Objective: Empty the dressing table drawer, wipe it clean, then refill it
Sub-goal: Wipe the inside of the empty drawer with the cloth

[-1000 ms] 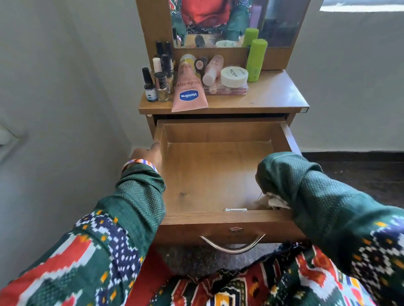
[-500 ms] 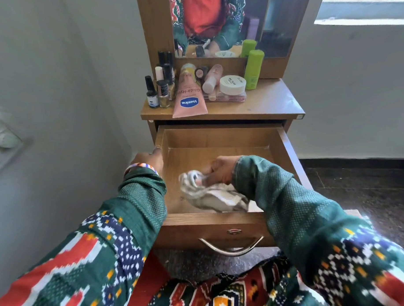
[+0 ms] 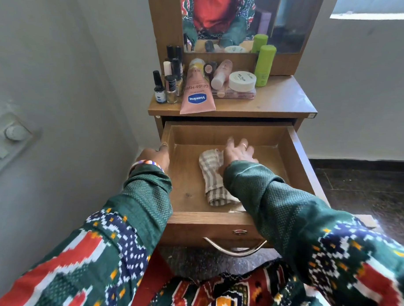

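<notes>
The wooden drawer point(image 3: 306, 165) of the dressing table is pulled out, and only a cloth lies inside. That striped beige cloth point(image 3: 212, 176) is spread on the drawer floor. My right hand point(image 3: 236, 151) presses flat on the cloth's far end, fingers spread toward the back wall. My left hand point(image 3: 154, 157) grips the drawer's left side wall near its back corner. On the tabletop stand the removed cosmetics: a pink Vaseline tube point(image 3: 197, 91), nail polish bottles point(image 3: 167, 83), a white cream jar point(image 3: 242, 80) and a green bottle point(image 3: 264, 65).
A grey wall stands close on the left with a switch plate point(image 3: 14, 134). The mirror point(image 3: 235, 21) rises behind the cosmetics. A curved metal handle point(image 3: 234, 249) sticks out of the drawer front. Dark floor lies to the right.
My right hand came up from the drawer's front right corner with the bunched cloth, moved to the middle and back, and now presses it flat. The left hand stayed on the drawer side.
</notes>
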